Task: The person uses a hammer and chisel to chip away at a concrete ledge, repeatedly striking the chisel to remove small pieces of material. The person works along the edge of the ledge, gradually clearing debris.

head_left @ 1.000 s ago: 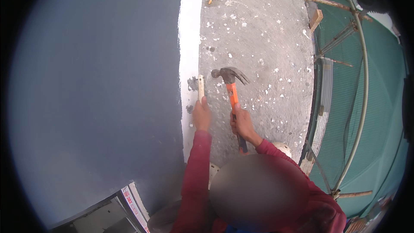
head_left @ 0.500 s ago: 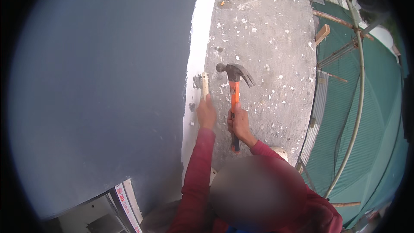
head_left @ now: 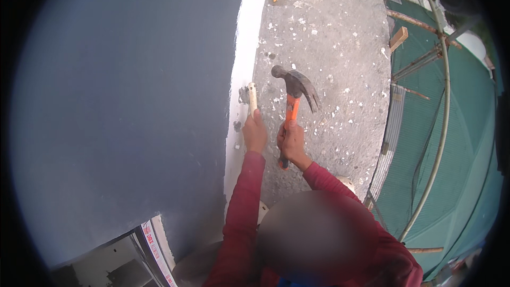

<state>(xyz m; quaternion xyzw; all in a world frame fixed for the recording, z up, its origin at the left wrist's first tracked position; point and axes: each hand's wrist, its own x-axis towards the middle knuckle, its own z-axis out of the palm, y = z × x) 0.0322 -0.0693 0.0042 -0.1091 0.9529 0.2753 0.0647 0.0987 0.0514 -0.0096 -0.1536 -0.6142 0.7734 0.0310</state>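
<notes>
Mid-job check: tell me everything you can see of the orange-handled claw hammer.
The orange-handled, dark metal-looking claw hammer has a round striking face pointing left and a forked claw curving right. Its handle is orange near the head, dark lower down, orange at the end. The person's bare right hand grips the handle mid-length; the head points away from the person, over white-speckled grey concrete, apart from the narrow pale bar.
</notes>
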